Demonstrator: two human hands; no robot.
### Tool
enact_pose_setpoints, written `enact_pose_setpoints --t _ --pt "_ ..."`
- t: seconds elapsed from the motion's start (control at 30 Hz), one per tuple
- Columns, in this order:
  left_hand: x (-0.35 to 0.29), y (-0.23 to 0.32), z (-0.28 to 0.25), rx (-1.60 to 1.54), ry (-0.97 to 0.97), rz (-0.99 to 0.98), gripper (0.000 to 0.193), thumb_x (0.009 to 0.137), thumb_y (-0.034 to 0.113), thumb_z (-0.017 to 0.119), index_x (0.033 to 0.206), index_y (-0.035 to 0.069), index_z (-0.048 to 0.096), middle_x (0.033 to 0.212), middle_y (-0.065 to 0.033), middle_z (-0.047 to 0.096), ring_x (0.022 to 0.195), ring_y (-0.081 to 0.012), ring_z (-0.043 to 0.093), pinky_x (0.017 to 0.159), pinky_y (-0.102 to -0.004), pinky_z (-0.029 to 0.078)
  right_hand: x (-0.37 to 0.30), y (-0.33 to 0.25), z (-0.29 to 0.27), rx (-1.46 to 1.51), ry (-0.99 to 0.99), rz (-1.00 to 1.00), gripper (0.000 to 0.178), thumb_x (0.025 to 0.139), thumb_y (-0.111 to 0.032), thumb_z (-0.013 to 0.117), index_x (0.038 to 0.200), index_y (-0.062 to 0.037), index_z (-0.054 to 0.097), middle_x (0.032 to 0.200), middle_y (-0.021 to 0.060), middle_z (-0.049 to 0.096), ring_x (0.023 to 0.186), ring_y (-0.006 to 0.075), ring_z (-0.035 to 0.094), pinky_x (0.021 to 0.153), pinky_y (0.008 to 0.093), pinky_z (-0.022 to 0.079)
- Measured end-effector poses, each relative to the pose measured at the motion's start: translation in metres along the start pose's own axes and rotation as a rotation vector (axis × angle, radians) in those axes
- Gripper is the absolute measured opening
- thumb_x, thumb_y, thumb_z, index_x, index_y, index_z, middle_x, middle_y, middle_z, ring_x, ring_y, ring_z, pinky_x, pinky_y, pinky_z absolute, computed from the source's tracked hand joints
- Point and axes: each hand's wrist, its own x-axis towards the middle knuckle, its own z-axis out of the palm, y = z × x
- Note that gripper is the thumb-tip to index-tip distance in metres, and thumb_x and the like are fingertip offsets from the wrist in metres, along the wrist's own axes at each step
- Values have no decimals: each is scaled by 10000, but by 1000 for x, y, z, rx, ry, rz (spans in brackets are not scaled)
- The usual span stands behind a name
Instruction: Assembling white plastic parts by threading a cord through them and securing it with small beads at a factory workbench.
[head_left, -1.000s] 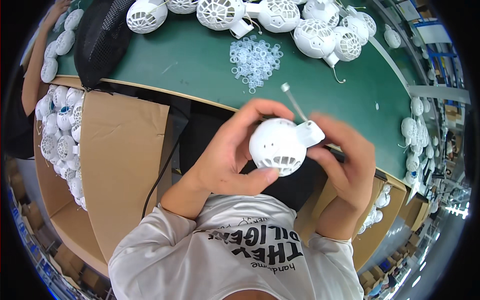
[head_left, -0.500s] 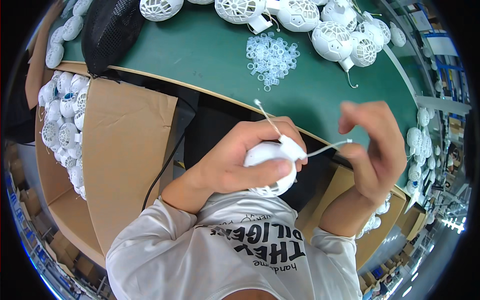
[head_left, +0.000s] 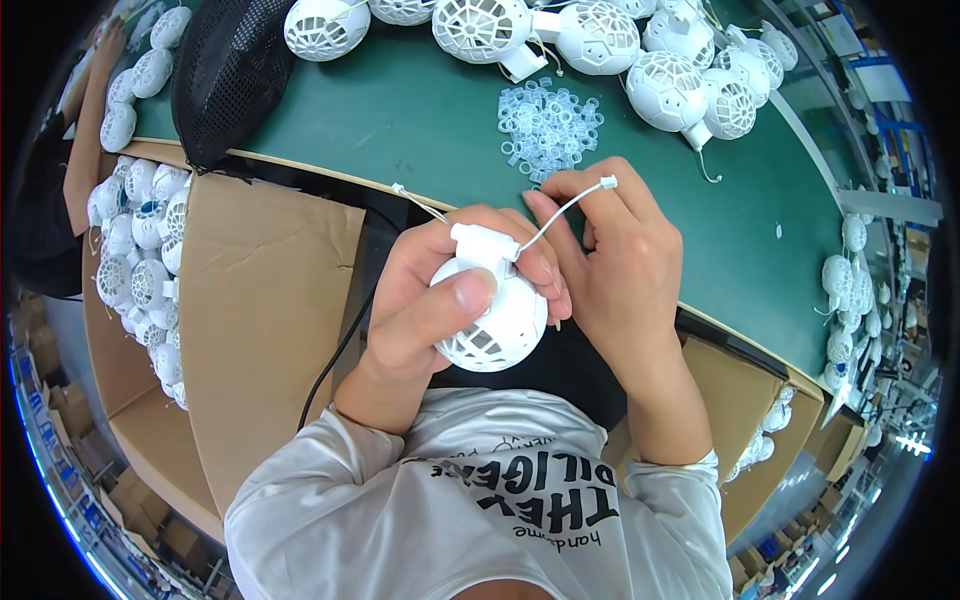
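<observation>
My left hand (head_left: 420,290) is closed around a white ball-shaped plastic housing (head_left: 490,330) with lattice cutouts and a short square neck. Its thumb presses on the ball's front. From the neck a thin white cable (head_left: 565,212) with a small plug curves up to the right, and another cord (head_left: 420,204) sticks out behind my left fingers. My right hand (head_left: 630,255) rests at the near side of a pile of small clear plastic rings (head_left: 550,125) on the green table. Its thumb and index finger are bent together at the pile; what is between them cannot be made out.
More white lattice balls (head_left: 480,28) line the table's far side. A black mesh bag (head_left: 225,85) lies at the left. An open cardboard box (head_left: 270,330) full of white balls stands left, another box (head_left: 735,375) right. Another person's arm (head_left: 85,140) shows far left.
My right hand has moved left and forward from beside the cable to the ring pile. My left hand has shifted left with the ball and turned its neck more upright.
</observation>
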Motion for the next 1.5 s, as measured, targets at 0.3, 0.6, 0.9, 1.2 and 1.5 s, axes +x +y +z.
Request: enact_pose_setpoints --t 0.3,0.6,0.9,1.2,1.5 --pt "2 -6 2 254 57 4 210 952 80 612 1102 -64 640 1005 -129 678 902 -175 669 776 -299 538 -13 21 -41 889 43 448 123 972 -1 618 1082 52 637 991 145 687 696 99 641 368 148 370" --pt "2 -8 10 327 -39 -5 184 929 44 618 1071 -69 649 992 -134 680 875 -164 662 757 -294 531 -31 31 -43 983 146 224 181 955 47 599 1135 65 606 1043 192 671 699 143 670 394 172 484" --pt "1 -9 11 389 -69 -38 173 923 55 629 1043 -66 659 974 -134 679 848 -161 659 738 -289 517 -32 18 -53 996 173 253 181 873 123 679 1046 89 640 961 216 696 727 180 709 535 203 542" --pt "1 -9 8 431 -118 -49 152 919 45 635 1030 -51 671 968 -125 678 847 -155 657 741 -282 509 -32 26 -60 893 86 104 233 787 136 754 1001 89 675 916 174 707 742 152 693 589 216 541" --pt "3 -21 20 250 11 -218 551 730 211 822 1151 -13 546 1049 -104 567 1008 -217 622 873 -359 513 -30 20 -72 751 -12 59 233 768 117 773 990 87 711 885 158 694 681 124 654 545 210 476"
